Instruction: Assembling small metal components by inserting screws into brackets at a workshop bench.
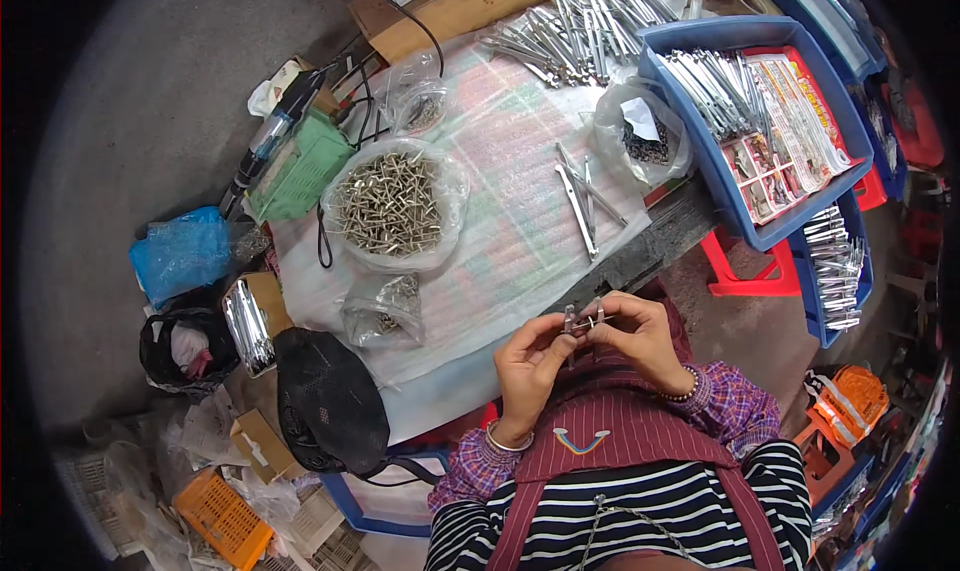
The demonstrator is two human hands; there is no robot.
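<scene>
Above the maroon striped apron [600, 421], my two hands meet at the table's near edge. My left hand [530, 366] is closed, pinching a small silver metal piece [569, 323] between thumb and fingertips. My right hand [648, 343] is closed too, its fingertips on another slim silver metal piece [600, 311] right beside it. The fingers hide how the two pieces join. Beyond my hands, a few slim silver two-legged metal pieces, resembling drawing compasses [578, 211], lie crossed on the plastic-covered table [490, 231].
To the left stand an open bag of metal studs [390, 206] and a smaller bag [385, 316]. A bag of dark small parts [650, 141] sits near a blue tray [735, 31] of silver pieces. More silver pieces [580, 31] are heaped behind. A black bag [330, 401] hangs at the left edge.
</scene>
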